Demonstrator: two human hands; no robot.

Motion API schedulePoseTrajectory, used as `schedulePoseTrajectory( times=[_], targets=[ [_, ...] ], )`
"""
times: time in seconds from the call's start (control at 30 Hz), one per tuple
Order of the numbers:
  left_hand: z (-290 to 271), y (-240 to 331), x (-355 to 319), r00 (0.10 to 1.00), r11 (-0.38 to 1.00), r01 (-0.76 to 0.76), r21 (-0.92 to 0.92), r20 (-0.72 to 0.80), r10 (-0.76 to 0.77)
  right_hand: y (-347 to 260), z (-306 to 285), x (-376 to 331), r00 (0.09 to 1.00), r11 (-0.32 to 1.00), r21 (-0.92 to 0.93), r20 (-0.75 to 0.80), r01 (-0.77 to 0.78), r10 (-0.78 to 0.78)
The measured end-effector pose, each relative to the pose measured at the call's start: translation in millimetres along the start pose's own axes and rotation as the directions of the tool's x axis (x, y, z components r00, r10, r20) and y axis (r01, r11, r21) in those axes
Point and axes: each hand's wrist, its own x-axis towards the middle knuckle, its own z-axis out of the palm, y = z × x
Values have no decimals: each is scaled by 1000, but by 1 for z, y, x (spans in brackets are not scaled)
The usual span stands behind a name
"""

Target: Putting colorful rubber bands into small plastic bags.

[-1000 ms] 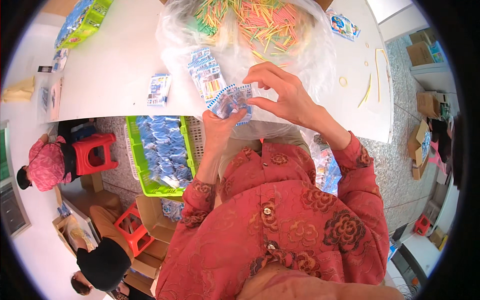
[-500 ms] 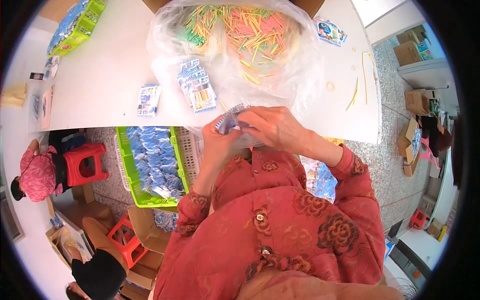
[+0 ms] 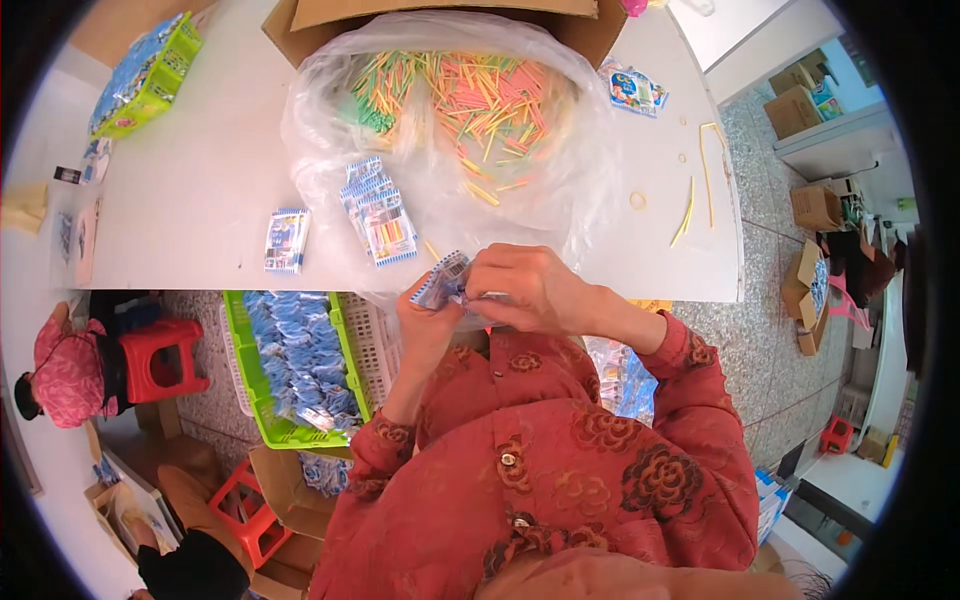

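One blue/wht pkt [image 3: 439, 283], txt illegible, sits in L hand [image 3: 424, 328].

The floor [image 3: 745, 350] is laid in speckled grey, and thin straight joints can be seen at the right. Above it a broad white bench [image 3: 180, 220] is set. A red stool [image 3: 140, 362] is placed at the left, near a pale wall [image 3: 50, 530]. At the right, cardboard boxes [image 3: 793, 112] are held on a white shelf [image 3: 832, 145]. The room is brightly lit.

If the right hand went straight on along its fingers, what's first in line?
The blue-and-white packet in the left hand, with that hand's thumb close by. The right hand looks right up against the packet, though depth there is hard to judge.
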Motion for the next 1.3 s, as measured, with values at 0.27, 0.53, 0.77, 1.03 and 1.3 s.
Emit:
schedulePoseTrajectory(
  times=[0.27,0.53,0.77,1.03,1.3],
  targets=[
    [-2,3,9,993,990,78,-120,-82,-88,118,-26,30,893,937,-17,-309,-349,327],
    [-12,8,11,989,994,70,-85,-128,-80,212,-26,63,989,701,-697,-109,-150,103],
    [-19,6,12,989,992,107,-65,-93,-113,221,-22,90,979,587,-806,54,-73,196],
    [-20,6,15,985,984,128,-122,-101,-141,218,-22,93,971,566,-823,102,-41,218],
    [-17,7,15,986,983,136,-123,-81,-147,229,-17,84,950,488,-872,170,22,261]
  ],
)
